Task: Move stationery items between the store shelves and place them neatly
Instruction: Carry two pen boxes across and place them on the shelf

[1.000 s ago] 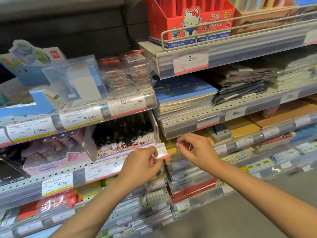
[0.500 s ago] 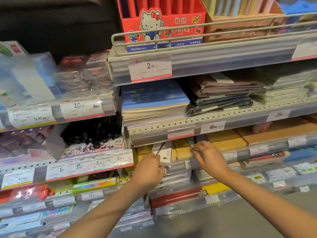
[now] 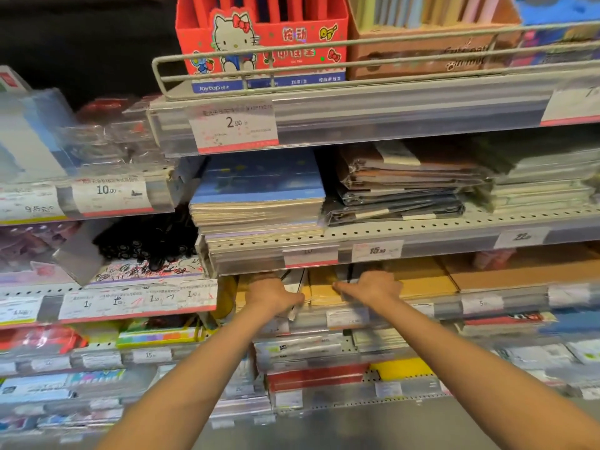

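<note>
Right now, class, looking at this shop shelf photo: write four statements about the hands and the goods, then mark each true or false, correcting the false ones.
1. Both hands reach into the shelf holding yellow packs. True: the left hand and right hand are at the yellow packs.
2. The red cartoon-cat box sits on the bottom shelf. False: it is on the top shelf.
3. The blue-covered notebook stack lies above the hands. True.
4. The tag under the red box reads 15. False: the price tag reads 2.00.
</note>
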The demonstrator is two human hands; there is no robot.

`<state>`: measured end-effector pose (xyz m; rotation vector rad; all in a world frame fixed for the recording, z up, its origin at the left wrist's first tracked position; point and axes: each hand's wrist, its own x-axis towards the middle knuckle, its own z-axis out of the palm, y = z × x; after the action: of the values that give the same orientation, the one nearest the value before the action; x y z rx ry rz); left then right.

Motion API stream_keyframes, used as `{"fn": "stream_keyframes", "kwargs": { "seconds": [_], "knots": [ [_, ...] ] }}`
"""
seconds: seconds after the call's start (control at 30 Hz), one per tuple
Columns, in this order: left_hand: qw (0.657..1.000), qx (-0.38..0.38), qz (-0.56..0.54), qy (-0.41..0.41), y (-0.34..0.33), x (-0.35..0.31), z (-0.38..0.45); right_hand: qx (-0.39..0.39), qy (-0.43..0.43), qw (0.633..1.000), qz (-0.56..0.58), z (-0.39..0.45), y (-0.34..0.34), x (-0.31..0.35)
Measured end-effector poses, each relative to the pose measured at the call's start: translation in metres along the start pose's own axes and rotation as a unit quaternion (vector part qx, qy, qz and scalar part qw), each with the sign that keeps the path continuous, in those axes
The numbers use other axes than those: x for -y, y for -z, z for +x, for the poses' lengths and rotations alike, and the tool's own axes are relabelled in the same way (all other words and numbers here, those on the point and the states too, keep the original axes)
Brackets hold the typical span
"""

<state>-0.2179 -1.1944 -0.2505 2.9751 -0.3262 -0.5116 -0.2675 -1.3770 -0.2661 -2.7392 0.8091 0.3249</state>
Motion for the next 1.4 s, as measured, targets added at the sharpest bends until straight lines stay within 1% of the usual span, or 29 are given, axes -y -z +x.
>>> {"fn": "stream_keyframes", "kwargs": {
  "seconds": [0.13,0.3,0.37,0.47,0.5,0.57,0.6,0.67,0.7,0.77,0.83,0.97,1.03,1.17,1.23,1.27,1.4],
  "knots": [
    [0.999,0.033,-0.027,0.031,0.006,-0.003,0.003,0.024,-0.007,1.0,-0.003,0.0,0.007,-0.002],
    [0.996,0.057,-0.052,0.052,0.003,0.001,0.008,0.022,0.029,0.999,-0.027,-0.001,0.017,-0.013],
    [0.988,0.076,-0.117,0.061,0.001,0.005,0.012,0.037,0.036,0.999,-0.001,0.0,0.022,-0.018],
    [0.967,0.114,-0.214,0.077,0.004,0.008,0.01,0.071,0.033,0.996,0.047,0.002,0.028,-0.024],
    [0.956,0.117,-0.255,0.085,0.004,0.01,0.008,0.084,0.036,0.994,0.061,0.005,0.028,-0.026],
    [0.919,0.126,-0.358,0.104,0.004,0.017,0.007,0.105,0.039,0.987,0.118,0.008,0.027,-0.03],
    [0.904,0.127,-0.395,0.107,0.003,0.02,0.007,0.115,0.032,0.976,0.184,0.01,0.026,-0.033],
    [0.872,0.131,-0.457,0.113,-0.002,0.029,0.011,0.14,0.01,0.926,0.349,0.009,0.024,-0.036],
    [0.853,0.139,-0.491,0.113,-0.005,0.032,0.011,0.153,0.0,0.901,0.406,0.007,0.024,-0.036],
    [0.82,0.155,-0.542,0.103,-0.008,0.034,0.007,0.171,-0.005,0.87,0.462,0.003,0.021,-0.038],
    [0.801,0.165,-0.569,0.084,-0.01,0.035,-0.001,0.182,0.005,0.843,0.506,0.0,0.018,-0.038],
    [0.76,0.175,-0.625,0.039,-0.014,0.047,-0.01,0.211,0.006,0.787,0.58,-0.008,0.012,-0.034],
    [0.739,0.185,-0.647,0.022,-0.014,0.054,-0.019,0.231,0.017,0.769,0.595,-0.012,0.009,-0.031],
    [0.708,0.195,-0.679,0.004,-0.017,0.073,-0.039,0.264,0.036,0.726,0.634,-0.024,-0.001,-0.024],
    [0.703,0.211,-0.679,-0.013,-0.019,0.085,-0.05,0.286,0.048,0.705,0.647,-0.036,-0.004,-0.018],
    [0.701,0.217,-0.68,-0.016,-0.02,0.091,-0.056,0.296,0.053,0.7,0.648,-0.042,-0.007,-0.015],
    [0.706,0.214,-0.675,-0.025,-0.023,0.118,-0.079,0.317,0.066,0.703,0.634,-0.066,-0.022,0.002]
  ]
}}
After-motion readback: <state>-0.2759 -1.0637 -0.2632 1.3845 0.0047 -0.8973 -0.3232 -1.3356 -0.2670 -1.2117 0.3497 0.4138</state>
